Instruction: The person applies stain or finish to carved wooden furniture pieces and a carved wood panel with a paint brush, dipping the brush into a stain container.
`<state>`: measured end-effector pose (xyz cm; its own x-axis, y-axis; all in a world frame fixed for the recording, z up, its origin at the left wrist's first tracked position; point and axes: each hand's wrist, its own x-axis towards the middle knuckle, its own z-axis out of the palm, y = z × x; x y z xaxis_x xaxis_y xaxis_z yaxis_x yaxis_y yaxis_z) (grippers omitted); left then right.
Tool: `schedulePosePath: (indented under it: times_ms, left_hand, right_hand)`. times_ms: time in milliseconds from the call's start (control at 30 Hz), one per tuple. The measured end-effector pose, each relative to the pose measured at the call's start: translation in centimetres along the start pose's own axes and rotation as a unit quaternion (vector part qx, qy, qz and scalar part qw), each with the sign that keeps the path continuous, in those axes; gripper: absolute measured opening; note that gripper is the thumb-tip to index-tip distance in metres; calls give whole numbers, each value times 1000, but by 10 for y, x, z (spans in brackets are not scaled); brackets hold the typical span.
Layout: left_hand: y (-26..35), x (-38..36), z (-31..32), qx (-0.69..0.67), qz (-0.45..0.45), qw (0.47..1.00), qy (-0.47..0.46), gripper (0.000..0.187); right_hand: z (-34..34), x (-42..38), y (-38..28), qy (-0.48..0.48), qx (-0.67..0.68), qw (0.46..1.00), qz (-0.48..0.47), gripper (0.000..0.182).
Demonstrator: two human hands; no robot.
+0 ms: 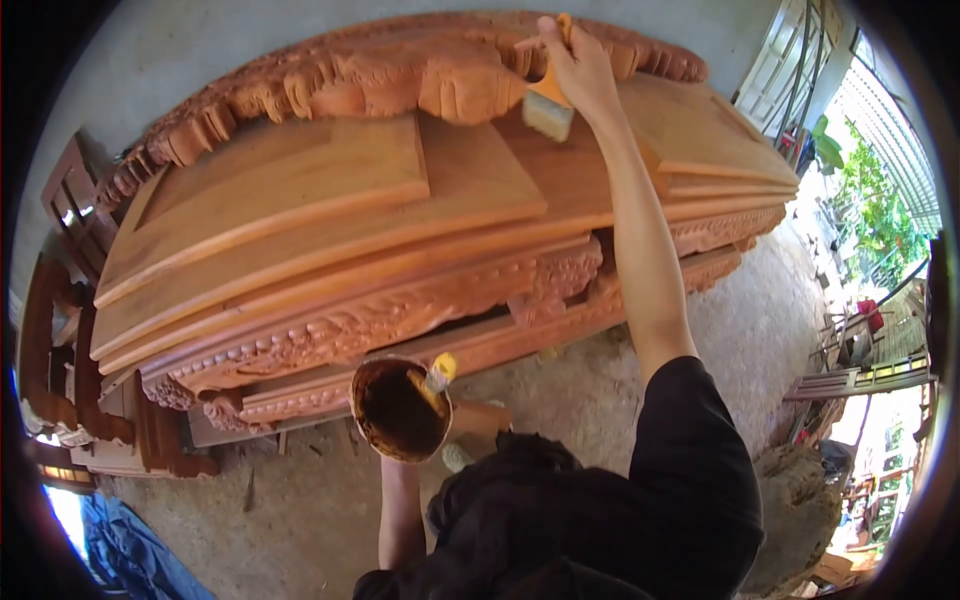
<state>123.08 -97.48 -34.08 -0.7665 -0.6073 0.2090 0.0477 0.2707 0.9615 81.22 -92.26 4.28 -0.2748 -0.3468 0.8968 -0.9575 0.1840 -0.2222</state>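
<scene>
Orange-handled, the brush [547,118] is over the carved wooden furniture [470,195], its handle gripped in the right hand [580,68]. It should be light, its bristles soft; the stiff handle suits holding. The pot [372,400] hides the left hand's grip; likely heavier, it wants support from below.

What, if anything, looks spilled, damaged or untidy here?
I see no spill on the visible grey concrete floor, nor obvious damage on the carved reddish-brown wooden furniture. Only the jumbled brown wooden slats at right look untidy, lying at mixed angles.
</scene>
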Motion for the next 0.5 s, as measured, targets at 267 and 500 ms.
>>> schedulePosePath:
  times_ms: [267, 500]
  left_hand:
    - [20, -34, -25, -268, -66, 961, 6, 66]
    - [53, -30, -46, -595, -31, 802, -45, 75]
  right_hand:
    - [4, -82, -19, -122, 7, 991, -52, 23]
    - [-16, -77, -81, -239, 207, 932, 180, 29]
